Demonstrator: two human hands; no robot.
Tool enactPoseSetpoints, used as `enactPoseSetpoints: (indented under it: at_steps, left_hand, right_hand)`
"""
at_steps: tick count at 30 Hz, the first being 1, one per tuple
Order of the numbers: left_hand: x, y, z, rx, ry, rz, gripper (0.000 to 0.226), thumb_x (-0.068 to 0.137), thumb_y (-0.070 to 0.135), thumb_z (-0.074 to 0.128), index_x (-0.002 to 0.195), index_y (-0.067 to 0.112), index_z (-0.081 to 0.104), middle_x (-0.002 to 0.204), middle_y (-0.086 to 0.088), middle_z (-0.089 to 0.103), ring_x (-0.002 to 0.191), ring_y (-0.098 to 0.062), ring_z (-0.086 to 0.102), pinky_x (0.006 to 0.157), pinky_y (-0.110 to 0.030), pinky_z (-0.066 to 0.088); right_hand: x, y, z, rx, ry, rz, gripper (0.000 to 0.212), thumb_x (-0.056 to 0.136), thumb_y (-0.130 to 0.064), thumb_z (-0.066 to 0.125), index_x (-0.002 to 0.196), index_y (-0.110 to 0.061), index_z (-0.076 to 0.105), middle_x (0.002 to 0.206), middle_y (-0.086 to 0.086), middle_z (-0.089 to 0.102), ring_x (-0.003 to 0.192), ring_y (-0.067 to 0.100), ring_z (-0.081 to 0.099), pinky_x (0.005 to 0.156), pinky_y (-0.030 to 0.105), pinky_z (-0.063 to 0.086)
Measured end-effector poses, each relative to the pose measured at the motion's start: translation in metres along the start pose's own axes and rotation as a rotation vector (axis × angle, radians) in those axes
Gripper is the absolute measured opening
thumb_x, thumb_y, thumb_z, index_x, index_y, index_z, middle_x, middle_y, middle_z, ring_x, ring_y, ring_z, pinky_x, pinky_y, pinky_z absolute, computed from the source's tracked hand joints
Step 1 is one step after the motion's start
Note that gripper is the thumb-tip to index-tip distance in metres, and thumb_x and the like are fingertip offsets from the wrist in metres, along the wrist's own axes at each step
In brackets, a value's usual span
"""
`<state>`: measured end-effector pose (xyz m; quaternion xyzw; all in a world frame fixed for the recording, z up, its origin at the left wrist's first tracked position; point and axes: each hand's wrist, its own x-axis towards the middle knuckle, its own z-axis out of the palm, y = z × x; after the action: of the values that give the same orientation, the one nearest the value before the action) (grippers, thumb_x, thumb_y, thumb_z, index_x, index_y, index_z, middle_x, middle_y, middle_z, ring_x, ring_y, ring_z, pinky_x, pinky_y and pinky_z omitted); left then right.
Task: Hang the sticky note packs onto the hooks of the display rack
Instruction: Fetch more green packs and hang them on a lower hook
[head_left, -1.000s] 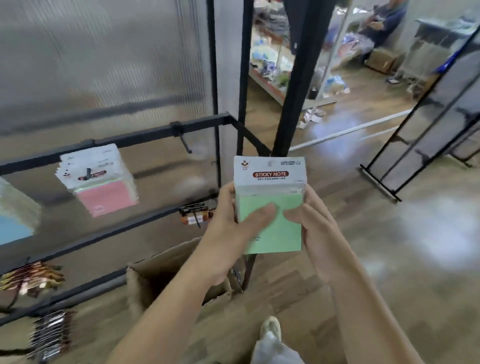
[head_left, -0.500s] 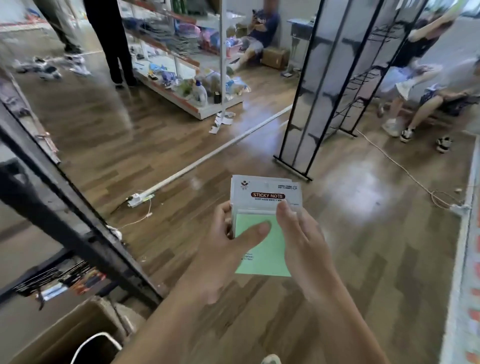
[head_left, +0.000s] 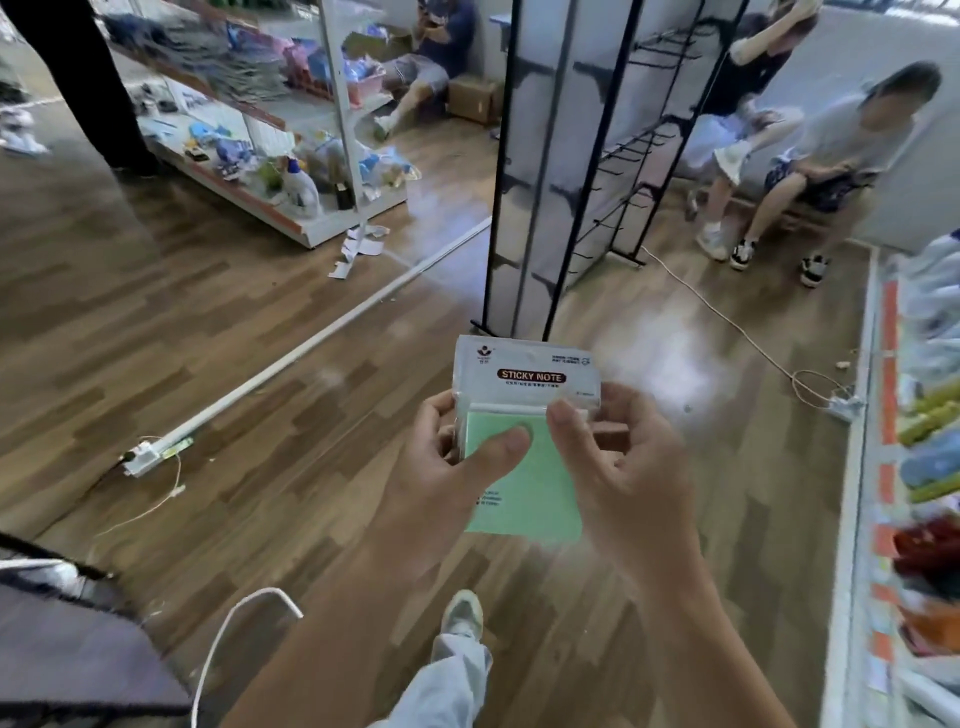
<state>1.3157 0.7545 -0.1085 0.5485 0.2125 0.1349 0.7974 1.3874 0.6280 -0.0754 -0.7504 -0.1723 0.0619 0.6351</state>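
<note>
Rightward turn; pack (upright) between hands

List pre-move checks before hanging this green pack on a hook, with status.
1. Grip secure: ok; left hand and right hand both hold the sticky note pack.
2. Header end up: ok; the label reads upright.
3. Hang hole free: cannot tell; too blurred.
4. Free hooks in view: ok; the display rack ahead shows bare hooks.
5. Pack at a hook: not ok; the rack stands apart, across open floor.
6. Walkway: not ok; a cable lies on the floor right of the rack's foot.
</note>
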Motion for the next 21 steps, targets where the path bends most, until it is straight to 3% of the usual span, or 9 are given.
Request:
enactPoseSetpoints:
  at_steps: [2, 4, 9, 15, 18, 21]
  left_hand:
    - [0.045, -0.002, 0.019, -0.011, -0.022, 0.007, 0.077, 0.057, 0.038, 0.083, 0.125, 0.022, 0.050, 0.105, -0.010, 0.073, 0.094, -0.031, 0.072, 0.073, -0.041, 0.057]
    - [0.091, 0.001, 0.036, -0.016, -0.046, 0.011, 0.081, 0.056, 0.038, 0.084, 0.127, 0.021, 0.048, 0.105, -0.010, 0.073, 0.094, -0.032, 0.072, 0.075, -0.044, 0.056]
    - [0.204, 0.021, 0.082, -0.021, -0.095, 0.013, 0.084, 0.057, 0.037, 0.084, 0.130, 0.021, 0.046, 0.109, -0.012, 0.072, 0.096, -0.033, 0.072, 0.076, -0.046, 0.058]
    - [0.312, 0.040, 0.146, 0.001, -0.127, 0.000, 0.093, 0.050, 0.046, 0.089, 0.129, 0.020, 0.047, 0.109, -0.011, 0.072, 0.098, -0.031, 0.071, 0.085, -0.052, 0.057]
    - [0.372, 0.038, 0.188, 0.040, -0.115, 0.005, 0.098, 0.048, 0.069, 0.083, 0.128, 0.023, 0.050, 0.110, -0.010, 0.072, 0.101, -0.032, 0.070, 0.090, -0.059, 0.053]
    - [0.435, 0.034, 0.236, 0.051, -0.079, 0.023, 0.094, 0.052, 0.074, 0.077, 0.127, 0.023, 0.052, 0.112, -0.012, 0.071, 0.105, -0.035, 0.068, 0.094, -0.063, 0.049]
  right_hand:
    - [0.042, 0.010, -0.008, -0.004, 0.127, -0.032, 0.027, 0.077, -0.045, 0.072, 0.090, -0.027, 0.058, 0.068, -0.012, 0.062, 0.055, -0.003, 0.059, 0.048, 0.016, 0.046]
    - [0.087, 0.017, -0.012, 0.024, 0.199, -0.058, 0.027, 0.075, -0.042, 0.076, 0.084, -0.028, 0.055, 0.064, -0.014, 0.059, 0.052, -0.002, 0.053, 0.048, 0.017, 0.045]
    - [0.205, 0.024, -0.031, 0.123, 0.232, -0.062, 0.016, 0.081, -0.021, 0.074, 0.082, -0.023, 0.058, 0.059, -0.014, 0.056, 0.051, 0.001, 0.052, 0.048, 0.018, 0.046]
    - [0.316, 0.034, -0.066, 0.169, 0.311, -0.054, 0.016, 0.078, -0.030, 0.072, 0.086, -0.018, 0.065, 0.066, -0.009, 0.062, 0.059, 0.010, 0.058, 0.056, 0.031, 0.051]
    - [0.379, 0.048, -0.094, 0.174, 0.347, -0.057, 0.018, 0.077, -0.033, 0.069, 0.084, -0.017, 0.068, 0.067, -0.004, 0.065, 0.059, 0.010, 0.059, 0.054, 0.026, 0.050]
    - [0.448, 0.069, -0.128, 0.165, 0.351, -0.053, 0.011, 0.084, -0.026, 0.072, 0.080, -0.017, 0.069, 0.069, 0.002, 0.067, 0.058, 0.009, 0.058, 0.052, 0.021, 0.048]
